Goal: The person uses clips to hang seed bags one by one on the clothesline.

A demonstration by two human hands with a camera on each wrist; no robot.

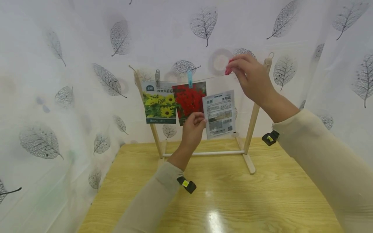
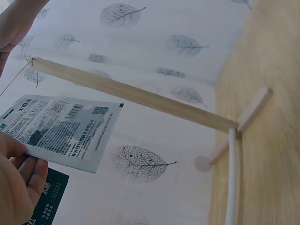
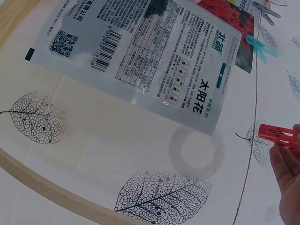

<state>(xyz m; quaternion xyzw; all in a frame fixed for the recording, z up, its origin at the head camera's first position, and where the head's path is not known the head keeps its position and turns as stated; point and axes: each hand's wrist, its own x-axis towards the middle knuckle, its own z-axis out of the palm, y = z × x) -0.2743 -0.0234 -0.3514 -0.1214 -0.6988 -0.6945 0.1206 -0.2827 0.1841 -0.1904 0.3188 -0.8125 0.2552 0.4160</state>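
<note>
My left hand (image 1: 192,130) pinches the left edge of a silvery seed packet (image 1: 220,114), its printed back with a barcode facing me. The packet hangs a little below the string (image 1: 212,78), apart from it. Up and to the right, my right hand (image 1: 254,77) pinches a red clothespin (image 3: 277,134) by its rear end. The clothespin's tip is at the string; I cannot tell whether it touches. A red-flower seed packet (image 1: 188,100) hangs from a blue clothespin (image 1: 190,79), partly behind my left hand. Left of it, a yellow-flower packet (image 1: 161,105) hangs from a grey clothespin (image 1: 157,78).
A wooden frame holds the string between its left post (image 1: 155,137) and right post (image 1: 252,127). A white bar (image 1: 215,153) joins the posts low down. The frame stands on a wood-grain table (image 1: 247,200), before a leaf-patterned curtain (image 1: 163,29).
</note>
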